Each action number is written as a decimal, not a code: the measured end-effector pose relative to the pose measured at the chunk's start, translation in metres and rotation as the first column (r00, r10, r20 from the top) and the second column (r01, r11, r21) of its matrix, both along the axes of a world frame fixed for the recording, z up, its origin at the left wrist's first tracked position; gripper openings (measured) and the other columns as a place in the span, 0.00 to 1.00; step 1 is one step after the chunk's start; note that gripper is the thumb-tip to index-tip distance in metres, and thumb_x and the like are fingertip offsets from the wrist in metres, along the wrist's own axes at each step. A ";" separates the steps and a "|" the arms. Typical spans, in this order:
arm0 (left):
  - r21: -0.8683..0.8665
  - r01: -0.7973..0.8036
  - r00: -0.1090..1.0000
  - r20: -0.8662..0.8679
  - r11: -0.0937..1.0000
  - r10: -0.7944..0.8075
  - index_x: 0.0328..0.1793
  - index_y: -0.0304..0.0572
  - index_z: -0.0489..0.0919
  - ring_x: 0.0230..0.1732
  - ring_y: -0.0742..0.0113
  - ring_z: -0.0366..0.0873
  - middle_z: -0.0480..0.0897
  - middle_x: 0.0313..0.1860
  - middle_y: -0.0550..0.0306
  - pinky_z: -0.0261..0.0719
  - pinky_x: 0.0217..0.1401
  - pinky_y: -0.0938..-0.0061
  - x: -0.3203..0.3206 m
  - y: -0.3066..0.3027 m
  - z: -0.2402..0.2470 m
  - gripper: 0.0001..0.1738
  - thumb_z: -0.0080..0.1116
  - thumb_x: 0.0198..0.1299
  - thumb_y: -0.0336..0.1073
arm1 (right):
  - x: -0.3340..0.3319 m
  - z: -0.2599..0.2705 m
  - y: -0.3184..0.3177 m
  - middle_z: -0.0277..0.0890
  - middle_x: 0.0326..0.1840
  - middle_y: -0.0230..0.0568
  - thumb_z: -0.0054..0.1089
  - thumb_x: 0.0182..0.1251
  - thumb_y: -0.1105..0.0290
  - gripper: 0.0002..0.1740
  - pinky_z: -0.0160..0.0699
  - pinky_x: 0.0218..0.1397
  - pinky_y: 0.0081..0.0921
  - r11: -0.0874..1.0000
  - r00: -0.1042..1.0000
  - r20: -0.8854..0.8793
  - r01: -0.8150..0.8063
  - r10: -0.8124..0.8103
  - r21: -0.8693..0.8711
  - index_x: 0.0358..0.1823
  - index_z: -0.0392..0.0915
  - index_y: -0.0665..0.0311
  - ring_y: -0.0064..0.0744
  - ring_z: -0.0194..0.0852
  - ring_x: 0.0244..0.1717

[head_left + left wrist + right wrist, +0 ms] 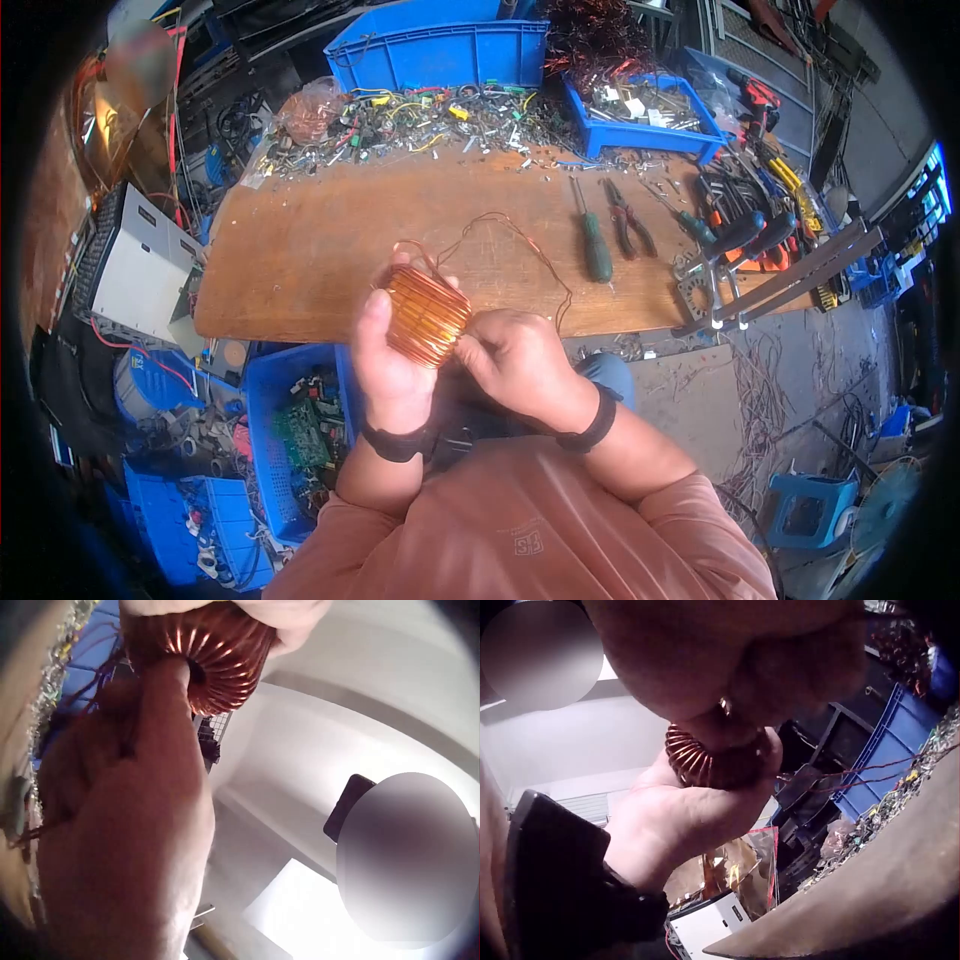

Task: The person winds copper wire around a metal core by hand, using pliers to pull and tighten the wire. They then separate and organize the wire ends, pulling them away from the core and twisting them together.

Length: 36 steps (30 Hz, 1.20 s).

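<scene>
A ring-shaped coil of copper wire (430, 318) is gripped in my left hand (388, 375), above the table's front edge. The fingers wrap behind the coil and the thumb lies along its side. My right hand (525, 362) is up against the coil's right side with its fingers curled. In the left wrist view, a digit of the right hand (127, 817) reaches the coil's centre hole. A bright bit of wire (725, 706) shows between the right fingers in the right wrist view. A loose copper wire (540, 255) loops from the coil over the table and back towards the right hand.
The wooden table (330, 225) carries a green screwdriver (596, 245), pliers (630, 220) and a metal fixture with black handles (735, 260). Scrap pieces (420, 125) are heaped along its back, near blue bins (440, 60). A blue crate (262, 440) with circuit boards stands below left.
</scene>
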<state>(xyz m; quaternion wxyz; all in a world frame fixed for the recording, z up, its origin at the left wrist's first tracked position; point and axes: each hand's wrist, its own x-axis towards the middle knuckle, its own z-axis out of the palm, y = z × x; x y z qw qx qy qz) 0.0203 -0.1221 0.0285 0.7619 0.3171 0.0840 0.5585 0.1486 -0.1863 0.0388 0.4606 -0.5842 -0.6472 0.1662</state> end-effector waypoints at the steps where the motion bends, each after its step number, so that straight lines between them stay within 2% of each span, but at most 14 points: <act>1: 0.018 0.044 0.997 0.060 0.999 -0.045 0.61 0.37 0.71 0.51 0.54 0.77 0.78 0.50 0.51 0.77 0.54 0.61 -0.002 0.005 0.003 0.29 0.52 0.63 0.52 | 0.003 0.002 -0.001 0.77 0.24 0.51 0.62 0.61 0.62 0.14 0.76 0.31 0.43 0.999 0.999 0.000 -0.045 0.045 -0.012 0.24 0.79 0.65 0.55 0.77 0.28; 2: 0.038 0.084 0.989 0.118 0.996 -0.088 0.61 0.37 0.71 0.51 0.55 0.78 0.78 0.50 0.52 0.77 0.54 0.61 -0.005 0.008 0.005 0.29 0.52 0.63 0.51 | 0.006 0.004 -0.003 0.77 0.25 0.52 0.62 0.62 0.61 0.14 0.76 0.32 0.43 0.996 0.996 -0.001 -0.091 0.091 -0.025 0.25 0.80 0.65 0.56 0.77 0.29; 5: -0.040 -0.086 0.995 0.044 0.996 0.087 0.61 0.37 0.70 0.50 0.55 0.78 0.78 0.50 0.52 0.77 0.52 0.61 -0.018 0.014 0.011 0.30 0.50 0.63 0.54 | 0.018 0.008 -0.011 0.77 0.26 0.53 0.60 0.65 0.60 0.14 0.76 0.33 0.42 0.963 0.978 -0.077 -0.203 0.193 -0.174 0.29 0.81 0.65 0.57 0.77 0.29; 6: -0.034 -0.058 0.996 0.068 0.998 0.060 0.59 0.36 0.71 0.49 0.52 0.75 0.75 0.51 0.49 0.76 0.51 0.61 -0.024 0.019 0.010 0.31 0.51 0.62 0.56 | 0.019 0.005 -0.011 0.77 0.25 0.53 0.60 0.66 0.58 0.15 0.75 0.33 0.41 0.949 0.945 -0.221 -0.278 0.242 -0.149 0.31 0.81 0.64 0.57 0.76 0.29; 9: -0.049 -0.043 0.999 0.013 0.998 0.044 0.59 0.35 0.71 0.49 0.52 0.76 0.75 0.51 0.48 0.77 0.50 0.60 -0.028 0.014 0.019 0.32 0.51 0.62 0.56 | 0.024 0.002 -0.006 0.77 0.25 0.52 0.59 0.67 0.57 0.16 0.75 0.33 0.40 0.895 0.936 -0.147 -0.350 0.321 -0.278 0.31 0.81 0.63 0.56 0.76 0.29; 12: 0.010 0.064 0.985 0.158 0.998 -0.065 0.60 0.33 0.70 0.48 0.52 0.77 0.74 0.52 0.49 0.78 0.50 0.59 -0.028 0.015 0.021 0.33 0.52 0.62 0.56 | 0.029 -0.008 -0.003 0.77 0.25 0.51 0.57 0.68 0.55 0.18 0.74 0.33 0.41 0.934 0.937 0.064 -0.336 0.345 -0.119 0.30 0.82 0.63 0.56 0.76 0.30; 15: -0.007 0.087 0.994 0.071 0.996 -0.086 0.61 0.37 0.68 0.50 0.54 0.76 0.75 0.52 0.51 0.76 0.53 0.62 -0.036 0.017 0.020 0.35 0.55 0.57 0.56 | 0.037 -0.004 -0.007 0.76 0.24 0.51 0.57 0.68 0.54 0.19 0.74 0.32 0.43 0.856 0.887 -0.114 -0.462 0.447 -0.234 0.28 0.81 0.62 0.56 0.76 0.29; 18: -0.008 0.075 0.991 0.113 0.997 -0.074 0.61 0.31 0.67 0.53 0.55 0.75 0.72 0.53 0.52 0.77 0.53 0.58 -0.033 0.017 0.015 0.34 0.52 0.62 0.55 | 0.031 0.000 -0.013 0.76 0.23 0.50 0.57 0.68 0.54 0.20 0.73 0.31 0.43 0.911 0.931 0.015 -0.353 0.364 -0.213 0.26 0.81 0.62 0.56 0.75 0.27; 21: 0.004 0.003 0.992 0.125 1.000 -0.003 0.61 0.31 0.67 0.55 0.58 0.74 0.73 0.53 0.52 0.76 0.55 0.59 -0.028 0.017 0.010 0.34 0.52 0.62 0.54 | 0.027 -0.003 -0.014 0.76 0.23 0.51 0.57 0.68 0.55 0.20 0.73 0.31 0.43 0.933 0.957 0.025 -0.276 0.289 -0.229 0.25 0.80 0.63 0.57 0.75 0.27; 24: 0.008 -0.052 0.996 0.077 0.999 0.052 0.61 0.31 0.67 0.56 0.59 0.73 0.73 0.54 0.52 0.75 0.56 0.60 -0.026 0.014 0.012 0.33 0.52 0.62 0.54 | 0.023 -0.007 -0.016 0.75 0.24 0.51 0.57 0.68 0.56 0.20 0.72 0.30 0.44 0.953 0.965 -0.022 -0.261 0.261 -0.154 0.24 0.79 0.64 0.58 0.74 0.27; 27: 0.003 -0.008 0.985 0.175 1.000 0.007 0.60 0.31 0.68 0.54 0.57 0.74 0.74 0.54 0.51 0.75 0.55 0.60 -0.024 0.013 0.012 0.31 0.51 0.63 0.53 | 0.020 -0.016 -0.015 0.74 0.22 0.50 0.60 0.65 0.59 0.18 0.71 0.27 0.42 0.971 0.971 0.017 -0.237 0.237 -0.017 0.22 0.77 0.64 0.54 0.74 0.24; 30: -0.049 0.004 0.988 0.156 0.999 0.004 0.60 0.31 0.69 0.52 0.55 0.74 0.74 0.54 0.50 0.76 0.53 0.60 -0.027 0.013 0.013 0.30 0.48 0.64 0.52 | 0.023 -0.023 -0.019 0.71 0.19 0.47 0.64 0.62 0.63 0.16 0.70 0.24 0.39 0.962 0.982 0.088 -0.184 0.169 0.201 0.19 0.75 0.63 0.49 0.73 0.21; 33: -0.061 0.056 0.987 0.156 0.997 -0.046 0.60 0.31 0.69 0.49 0.53 0.75 0.75 0.52 0.48 0.77 0.51 0.60 -0.026 0.019 0.010 0.30 0.46 0.66 0.53 | 0.019 -0.023 -0.021 0.69 0.17 0.43 0.66 0.59 0.65 0.15 0.70 0.21 0.37 0.961 0.979 0.175 -0.143 0.103 0.235 0.18 0.74 0.62 0.44 0.72 0.19; 36: -0.106 0.010 0.984 0.175 0.994 0.009 0.59 0.31 0.69 0.48 0.51 0.76 0.77 0.51 0.46 0.77 0.51 0.60 -0.022 0.016 0.009 0.31 0.47 0.66 0.54 | 0.016 -0.020 -0.020 0.67 0.15 0.40 0.65 0.59 0.66 0.15 0.69 0.20 0.36 0.961 0.988 0.132 -0.116 0.085 0.251 0.17 0.73 0.60 0.42 0.70 0.18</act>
